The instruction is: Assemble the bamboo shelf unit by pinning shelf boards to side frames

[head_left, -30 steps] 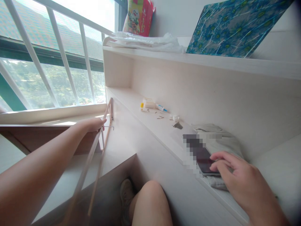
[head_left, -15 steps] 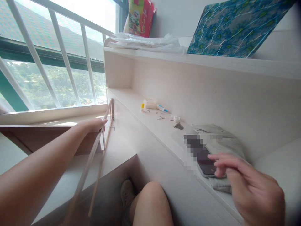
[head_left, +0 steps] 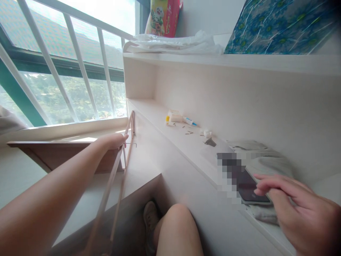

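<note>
Our left hand (head_left: 113,141) keeps its grip pinched on the thin wooden frame (head_left: 121,161) by the window sill. Our right hand (head_left: 298,209), fingers spread, has lifted slightly, fingertips hovering over the phone (head_left: 252,190) on the shelf (head_left: 186,142), atop grey cloth (head_left: 269,161).

White-barred window (head_left: 66,67), red bag (head_left: 163,17), blue patterned board (head_left: 279,28), perhaps glue tube (head_left: 190,122) on shelf (head_left: 160,110).
</note>
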Demonstrator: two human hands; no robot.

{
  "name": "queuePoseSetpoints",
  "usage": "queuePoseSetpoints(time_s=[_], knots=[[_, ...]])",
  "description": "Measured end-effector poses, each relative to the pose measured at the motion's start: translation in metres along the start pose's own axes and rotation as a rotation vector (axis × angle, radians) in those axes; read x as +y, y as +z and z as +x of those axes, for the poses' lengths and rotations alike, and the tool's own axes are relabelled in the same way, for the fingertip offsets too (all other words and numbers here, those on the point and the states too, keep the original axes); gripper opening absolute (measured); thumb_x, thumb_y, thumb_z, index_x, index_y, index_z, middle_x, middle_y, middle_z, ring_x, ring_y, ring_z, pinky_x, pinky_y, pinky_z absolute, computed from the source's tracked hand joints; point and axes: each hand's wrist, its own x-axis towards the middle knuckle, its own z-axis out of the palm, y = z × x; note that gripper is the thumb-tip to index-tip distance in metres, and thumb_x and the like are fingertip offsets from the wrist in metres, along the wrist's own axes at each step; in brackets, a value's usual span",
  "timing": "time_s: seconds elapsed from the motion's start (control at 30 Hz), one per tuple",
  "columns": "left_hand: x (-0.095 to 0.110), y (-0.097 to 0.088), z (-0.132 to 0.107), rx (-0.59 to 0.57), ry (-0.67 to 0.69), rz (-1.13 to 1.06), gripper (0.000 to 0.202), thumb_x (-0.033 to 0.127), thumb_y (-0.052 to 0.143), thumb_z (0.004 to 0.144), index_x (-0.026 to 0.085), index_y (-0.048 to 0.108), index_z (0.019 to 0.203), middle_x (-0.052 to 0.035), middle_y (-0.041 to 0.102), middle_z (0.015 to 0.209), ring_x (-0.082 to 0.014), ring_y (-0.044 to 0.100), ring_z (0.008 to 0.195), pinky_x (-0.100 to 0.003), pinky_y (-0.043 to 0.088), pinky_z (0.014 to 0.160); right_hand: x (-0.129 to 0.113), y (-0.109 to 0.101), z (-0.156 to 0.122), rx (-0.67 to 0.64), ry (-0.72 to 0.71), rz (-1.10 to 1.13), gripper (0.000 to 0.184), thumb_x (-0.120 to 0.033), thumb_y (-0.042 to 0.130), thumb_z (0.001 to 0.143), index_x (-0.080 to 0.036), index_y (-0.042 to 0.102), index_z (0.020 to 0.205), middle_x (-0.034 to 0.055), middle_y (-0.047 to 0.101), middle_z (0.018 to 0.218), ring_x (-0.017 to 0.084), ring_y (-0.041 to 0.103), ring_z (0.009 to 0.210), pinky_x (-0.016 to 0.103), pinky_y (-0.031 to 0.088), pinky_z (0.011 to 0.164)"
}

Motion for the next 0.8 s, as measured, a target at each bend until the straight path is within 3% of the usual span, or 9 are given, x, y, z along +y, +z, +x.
queuePoseSetpoints(time_s=[0.17, 0.33, 0.6, 0.8], knots=[[-0.002, 0.001, 0.003, 0.003, -0.003, -0.011, 0.070, 0.053, 0.015, 0.095, 0.015, 0.072, 0.082, -0.0087, 0.070, 0.077, -0.0215, 0.058, 0.070, -0.031, 0.042, 0.075, 0.012, -0.005, -0.002, -0.195, 0.150, -0.115, 0.021, -0.029, 0.049, 0.076, -0.026, 0.067, 0.067, 0.0022, 0.072, 0.077, 0.026, 0.069, 0.078, 0.037, 0.050, 0.073], [-0.003, 0.002, 0.005, 0.005, 0.003, -0.009, 0.070, 0.053, 0.015, 0.095, 0.016, 0.072, 0.080, -0.0086, 0.070, 0.081, -0.0207, 0.057, 0.071, -0.031, 0.042, 0.076, 0.010, -0.003, 0.002, -0.279, 0.302, -0.176, 0.022, -0.033, 0.049, 0.072, -0.028, 0.069, 0.068, -0.0011, 0.072, 0.068, 0.023, 0.068, 0.071, 0.033, 0.048, 0.066], [-0.001, 0.000, 0.001, 0.007, 0.001, -0.010, 0.068, 0.054, 0.017, 0.095, 0.016, 0.072, 0.081, -0.0080, 0.070, 0.081, -0.0204, 0.057, 0.072, -0.030, 0.042, 0.077, 0.012, -0.006, 0.003, -0.159, 0.212, -0.162, 0.018, -0.026, 0.052, 0.072, -0.028, 0.069, 0.067, 0.0007, 0.073, 0.073, 0.023, 0.067, 0.070, 0.034, 0.047, 0.067], [0.004, 0.000, -0.005, 0.001, -0.002, -0.013, 0.067, 0.050, 0.016, 0.096, 0.015, 0.071, 0.081, -0.0081, 0.070, 0.079, -0.0200, 0.057, 0.069, -0.029, 0.042, 0.074, 0.018, -0.006, -0.001, -0.256, 0.236, -0.200, 0.016, -0.027, 0.055, 0.074, -0.030, 0.069, 0.069, -0.0018, 0.072, 0.067, 0.022, 0.067, 0.065, 0.032, 0.046, 0.058]])
